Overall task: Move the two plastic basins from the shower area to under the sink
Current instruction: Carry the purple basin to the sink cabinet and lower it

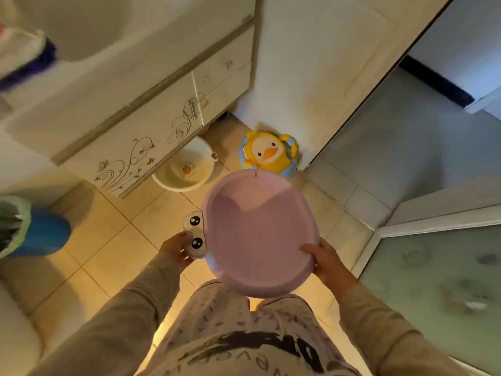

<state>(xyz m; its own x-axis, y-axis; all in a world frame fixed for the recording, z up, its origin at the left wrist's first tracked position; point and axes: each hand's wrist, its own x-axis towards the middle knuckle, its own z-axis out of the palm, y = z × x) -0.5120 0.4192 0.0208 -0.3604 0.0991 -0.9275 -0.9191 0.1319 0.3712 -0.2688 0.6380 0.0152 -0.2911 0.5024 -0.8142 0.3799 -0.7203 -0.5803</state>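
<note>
I hold a lilac plastic basin [257,234] in front of my body, above the tiled floor. My left hand [174,246] grips its white handle with two cartoon eyes. My right hand [324,260] grips the opposite rim, thumb inside. A white basin [187,169] with a duck picture on its bottom sits on the floor, half tucked under the sink cabinet [146,126]. The sink bowl [67,28] shows at the top left above the cabinet.
A yellow duck potty [268,154] stands on the floor by the white wall, right of the white basin. A blue bin [40,232] with a bag is at the left. A frosted glass shower panel [433,280] is at the right, an open doorway behind it.
</note>
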